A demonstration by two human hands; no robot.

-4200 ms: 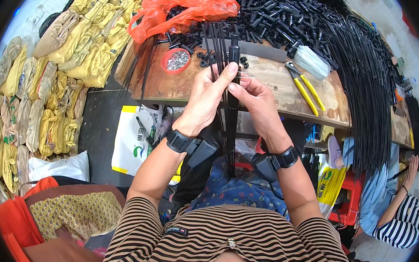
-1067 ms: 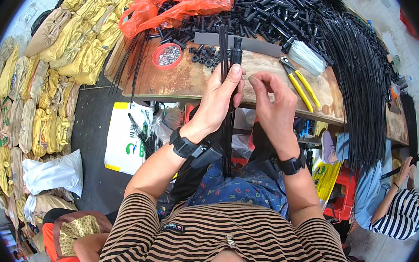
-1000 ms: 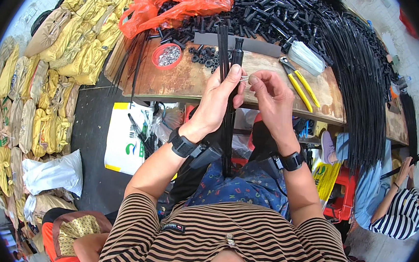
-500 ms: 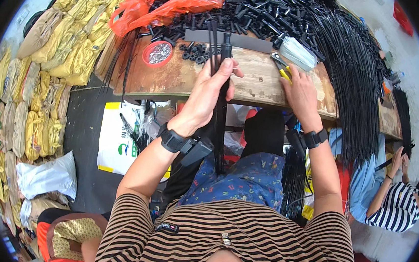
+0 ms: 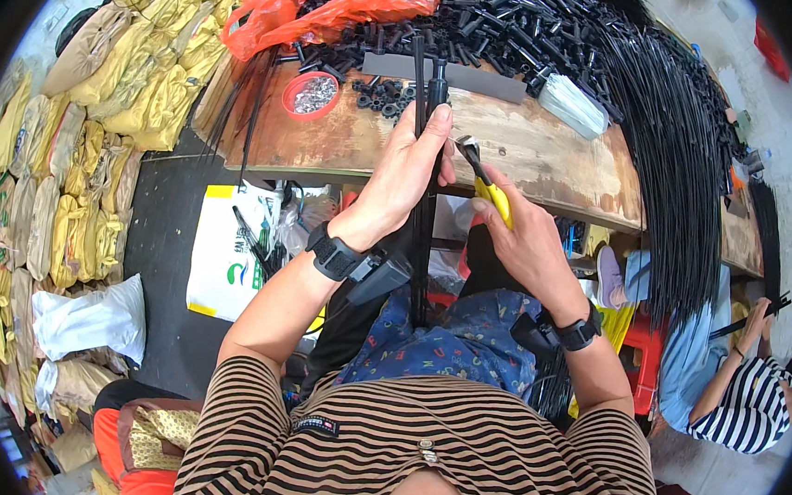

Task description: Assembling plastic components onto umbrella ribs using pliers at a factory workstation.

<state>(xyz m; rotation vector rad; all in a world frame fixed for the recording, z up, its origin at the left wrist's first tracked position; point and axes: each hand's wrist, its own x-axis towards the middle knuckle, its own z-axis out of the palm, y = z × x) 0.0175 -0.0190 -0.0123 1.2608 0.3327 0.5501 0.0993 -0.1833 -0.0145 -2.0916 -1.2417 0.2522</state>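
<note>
Fingers of the left hand (image 5: 411, 162) clasp a slim black plastic tube (image 5: 438, 88) and long thin black strips (image 5: 421, 259), which cross the near edge of the brown wooden surface (image 5: 561, 158). Fingers of the right hand (image 5: 529, 241) grip yellow-handled metal pliers (image 5: 498, 200) over that edge, jaws near the tube. Right of centre, the surface offers bare room.

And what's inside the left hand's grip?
A black tube and thin black rods: both stick out above the left hand, with black lengths showing below. The stretch behind the hand is covered, so it can't be seen.
</note>
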